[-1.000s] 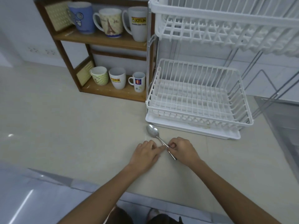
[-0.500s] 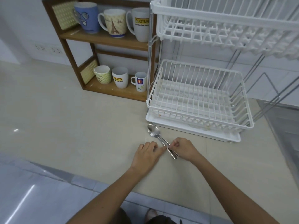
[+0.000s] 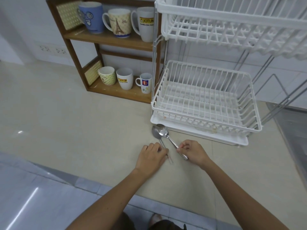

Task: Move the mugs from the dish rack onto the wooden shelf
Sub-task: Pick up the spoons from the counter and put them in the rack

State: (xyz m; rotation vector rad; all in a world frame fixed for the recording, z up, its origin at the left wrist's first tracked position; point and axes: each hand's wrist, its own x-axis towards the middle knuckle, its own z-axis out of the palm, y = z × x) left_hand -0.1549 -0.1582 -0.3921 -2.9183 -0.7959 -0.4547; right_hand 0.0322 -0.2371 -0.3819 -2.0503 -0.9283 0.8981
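The wooden shelf (image 3: 106,39) stands at the back left with several mugs on it: a blue mug (image 3: 91,16), an Eiffel-tower mug (image 3: 118,22) and a tall white mug (image 3: 146,24) on top, three smaller mugs (image 3: 124,80) below. The white two-tier dish rack (image 3: 206,103) to its right holds no mugs. In front of the rack, my right hand (image 3: 192,152) pinches the handle of a steel spoon (image 3: 163,131). My left hand (image 3: 152,157) presses its fingers on the handle of a second spoon (image 3: 155,133) lying on the counter.
The beige counter (image 3: 66,122) spreads left of my hands; its front edge runs across below my wrists. A white drip tray (image 3: 216,137) sits under the rack. A steel sink edge (image 3: 292,130) lies at far right.
The two spoons lay stacked as one under both hands. Now my right hand has pulled the upper spoon to the right, so the spoons are splayed apart.
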